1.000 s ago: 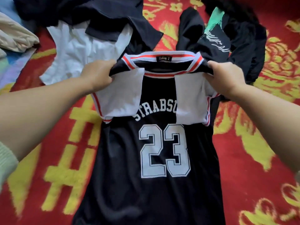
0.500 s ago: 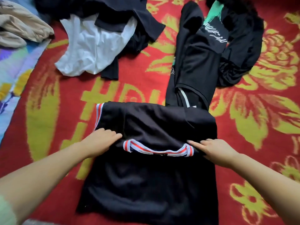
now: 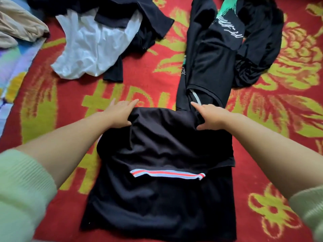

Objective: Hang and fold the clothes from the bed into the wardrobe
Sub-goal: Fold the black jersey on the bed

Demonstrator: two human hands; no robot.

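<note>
The clothes on the red bed cover with yellow flowers are mostly not yet sorted. The black jersey with a red and white striped collar lies in front of the person, folded once, so I judge this fold is only half finished. A heap of black garments with green print and a crumpled white shirt wait beyond it. The left hand and the right hand hold the far fold, thumb beneath, fingers stretched forward. No wardrobe is visible.
</note>
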